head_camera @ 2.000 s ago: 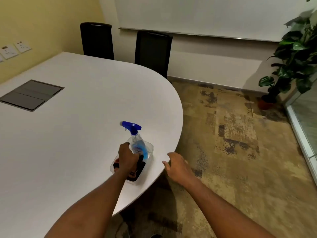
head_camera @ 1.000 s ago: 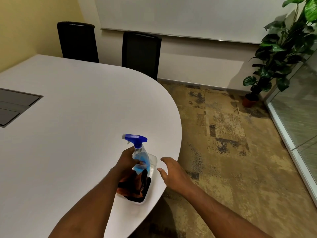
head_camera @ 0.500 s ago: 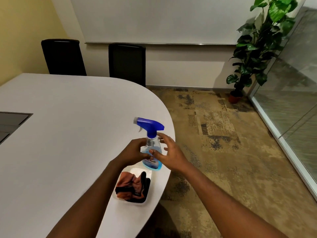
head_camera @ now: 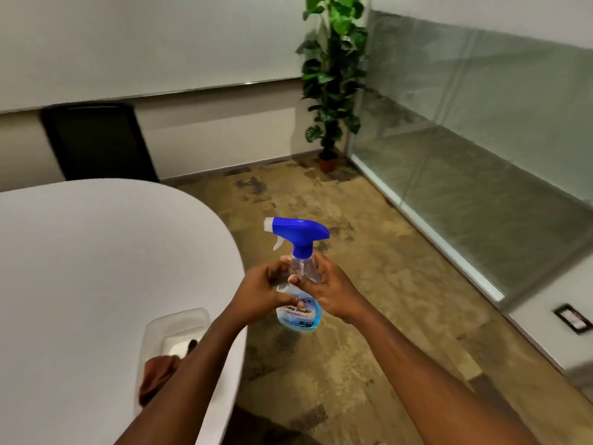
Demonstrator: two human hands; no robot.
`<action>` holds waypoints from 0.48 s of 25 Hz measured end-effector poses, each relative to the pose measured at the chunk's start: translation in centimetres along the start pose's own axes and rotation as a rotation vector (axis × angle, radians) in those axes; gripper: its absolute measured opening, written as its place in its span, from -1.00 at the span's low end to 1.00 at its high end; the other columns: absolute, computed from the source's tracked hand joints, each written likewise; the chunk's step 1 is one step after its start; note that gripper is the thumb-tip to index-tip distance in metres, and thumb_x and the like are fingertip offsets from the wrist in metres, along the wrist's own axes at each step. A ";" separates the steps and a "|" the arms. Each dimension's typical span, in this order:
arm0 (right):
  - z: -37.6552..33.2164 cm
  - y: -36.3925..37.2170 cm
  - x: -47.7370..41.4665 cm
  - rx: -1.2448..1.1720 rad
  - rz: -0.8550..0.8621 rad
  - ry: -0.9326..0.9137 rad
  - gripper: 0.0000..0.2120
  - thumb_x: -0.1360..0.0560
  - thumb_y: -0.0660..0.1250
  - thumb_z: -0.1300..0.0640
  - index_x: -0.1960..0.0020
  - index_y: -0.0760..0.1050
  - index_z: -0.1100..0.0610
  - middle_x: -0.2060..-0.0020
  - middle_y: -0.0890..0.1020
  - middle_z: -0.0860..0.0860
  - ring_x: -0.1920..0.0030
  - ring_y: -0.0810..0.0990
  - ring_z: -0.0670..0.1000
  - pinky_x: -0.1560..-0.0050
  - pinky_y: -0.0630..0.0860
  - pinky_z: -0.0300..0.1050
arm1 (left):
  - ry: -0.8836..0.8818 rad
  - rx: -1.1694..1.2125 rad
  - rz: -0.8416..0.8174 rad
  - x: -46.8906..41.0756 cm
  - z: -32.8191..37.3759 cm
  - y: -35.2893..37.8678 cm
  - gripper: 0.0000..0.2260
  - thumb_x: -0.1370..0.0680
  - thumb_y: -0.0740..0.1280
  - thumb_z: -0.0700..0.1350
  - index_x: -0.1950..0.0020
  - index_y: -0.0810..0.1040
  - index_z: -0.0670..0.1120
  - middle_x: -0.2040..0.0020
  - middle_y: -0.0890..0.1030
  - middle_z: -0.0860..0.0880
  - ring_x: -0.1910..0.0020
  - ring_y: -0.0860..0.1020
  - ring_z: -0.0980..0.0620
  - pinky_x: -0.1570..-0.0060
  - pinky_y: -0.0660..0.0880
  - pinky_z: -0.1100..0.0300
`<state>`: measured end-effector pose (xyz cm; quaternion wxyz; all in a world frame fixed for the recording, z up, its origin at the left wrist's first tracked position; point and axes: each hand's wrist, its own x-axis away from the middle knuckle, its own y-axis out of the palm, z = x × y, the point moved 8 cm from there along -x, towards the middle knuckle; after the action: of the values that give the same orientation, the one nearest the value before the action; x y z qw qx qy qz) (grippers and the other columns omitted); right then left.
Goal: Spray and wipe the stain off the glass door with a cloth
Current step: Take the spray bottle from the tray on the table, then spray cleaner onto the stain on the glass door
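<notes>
A clear spray bottle (head_camera: 300, 311) with a blue trigger head and blue liquid is held upright over the carpet, just past the table edge. My left hand (head_camera: 260, 295) grips its left side and my right hand (head_camera: 330, 292) wraps its right side and neck. A brown and black cloth (head_camera: 157, 374) lies in a clear plastic tray (head_camera: 175, 319) on the white table (head_camera: 96, 268), partly hidden by my left forearm. The glass wall (head_camera: 465, 149) runs along the right side; I see no stain on it from here.
A potted plant (head_camera: 333, 75) stands in the corner beside the glass. A black chair (head_camera: 96, 142) sits behind the table against the wall. Patterned carpet (head_camera: 369, 252) lies between the table and the glass. A floor socket (head_camera: 572, 317) is at the right.
My left hand lifted the bottle out of the tray and off the table; my right hand came in and gripped it too. The view turned right toward the glass.
</notes>
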<state>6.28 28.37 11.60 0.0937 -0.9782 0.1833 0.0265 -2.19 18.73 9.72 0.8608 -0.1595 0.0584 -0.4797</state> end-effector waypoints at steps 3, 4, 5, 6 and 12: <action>0.9 -6.3 3.8 -0.056 0.183 0.017 -0.72 -0.47 0.45 0.05 -0.16 0.51 -0.03 -0.06 0.67 -0.01 -0.11 0.64 -0.02 -0.19 0.56 -0.04 | 0.006 0.023 -0.106 -1.9 1.0 6.2 -0.41 -0.17 0.64 -0.13 -0.16 0.57 -0.15 -0.07 0.70 -0.07 -0.09 0.67 -0.04 -0.14 0.59 0.03; 1.0 -8.6 5.3 -0.076 0.247 0.019 -0.72 -0.46 0.45 0.09 -0.14 0.52 -0.02 -0.04 0.68 0.01 -0.09 0.65 -0.01 -0.16 0.56 -0.09 | 0.012 -0.002 -0.168 -2.4 1.7 8.7 -0.37 -0.17 0.65 -0.13 -0.19 0.55 -0.15 -0.10 0.69 -0.07 -0.12 0.65 -0.04 -0.17 0.57 0.02; 1.1 -11.1 7.0 -0.091 0.312 0.023 -0.72 -0.45 0.46 0.13 -0.13 0.52 0.00 -0.02 0.68 0.04 -0.08 0.65 0.01 -0.14 0.57 -0.11 | 0.017 -0.034 -0.231 -2.9 2.4 11.5 -0.35 -0.17 0.65 -0.17 -0.21 0.53 -0.15 -0.13 0.68 -0.07 -0.15 0.64 -0.04 -0.20 0.56 0.02; 1.0 -13.3 8.5 -0.101 0.365 0.028 -0.72 -0.44 0.47 0.16 -0.12 0.53 0.03 0.00 0.69 0.07 -0.05 0.66 0.02 -0.12 0.58 -0.11 | 0.024 -0.062 -0.282 -3.3 3.0 13.9 -0.35 -0.19 0.65 -0.22 -0.23 0.51 -0.14 -0.16 0.66 -0.07 -0.18 0.62 -0.05 -0.23 0.55 0.03; 0.8 -27.5 21.3 -0.086 0.685 0.047 -0.64 -0.30 0.59 0.05 -0.04 0.58 0.06 0.15 0.72 0.00 0.11 0.69 -0.05 0.05 0.60 -0.21 | 0.126 -0.256 -0.507 -5.2 9.5 29.5 -0.16 -0.17 0.67 -0.21 -0.39 0.39 -0.11 -0.28 0.53 0.03 -0.31 0.47 0.13 -0.32 0.34 0.33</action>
<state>36.12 46.18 13.74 0.0339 -0.8633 0.5018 0.0418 21.23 39.63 8.69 0.6810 -0.2463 0.1302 -0.6773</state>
